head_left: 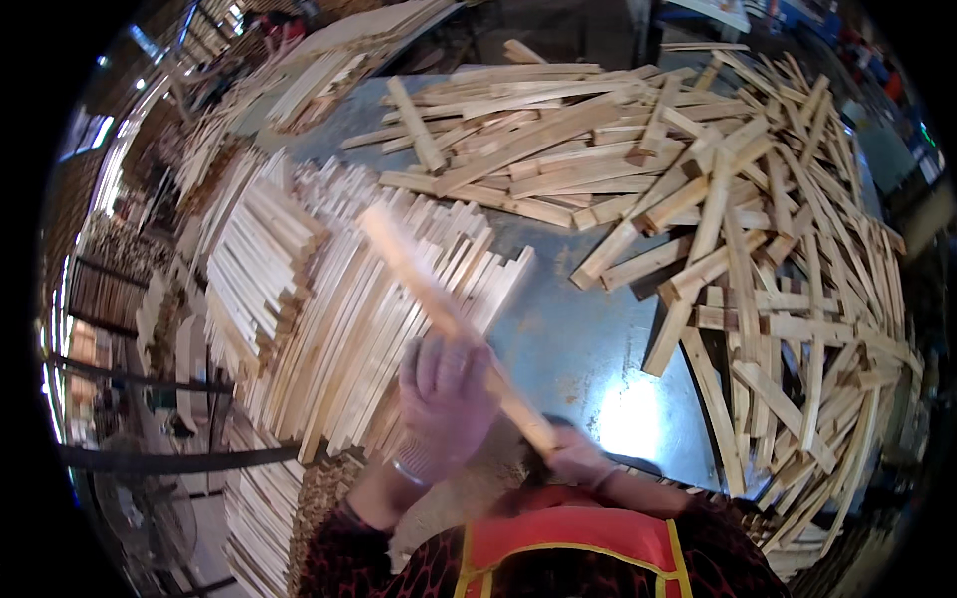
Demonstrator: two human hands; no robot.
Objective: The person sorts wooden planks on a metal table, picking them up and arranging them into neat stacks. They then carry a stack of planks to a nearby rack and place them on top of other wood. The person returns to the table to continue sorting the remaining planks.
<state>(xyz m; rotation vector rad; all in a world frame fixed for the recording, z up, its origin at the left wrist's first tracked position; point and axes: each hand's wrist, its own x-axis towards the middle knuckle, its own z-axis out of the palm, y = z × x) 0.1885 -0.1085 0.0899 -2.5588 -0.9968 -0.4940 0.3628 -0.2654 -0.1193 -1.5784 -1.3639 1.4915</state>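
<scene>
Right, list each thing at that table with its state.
Wooden strip: held aslant, blurred
Left hand: gloved, closed on the strip
Right hand: at the strip's near end, grip unclear
Left-side strips: lined up side by side
Right-side strips: jumbled, crisscrossed
Metal tabletop: partly covered, glaring

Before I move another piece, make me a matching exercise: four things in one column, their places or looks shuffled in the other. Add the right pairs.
Column one
1. Left hand
2. Right hand
3. Loose wood pile
4. Red cloth on the person's front

Column two
A. Edged in yellow
B. At the near end of the held strip
C. Lying crisscross, toward the picture's right
D. Around the middle of the held strip

Right pairs: 1-D, 2-B, 3-C, 4-A
</scene>
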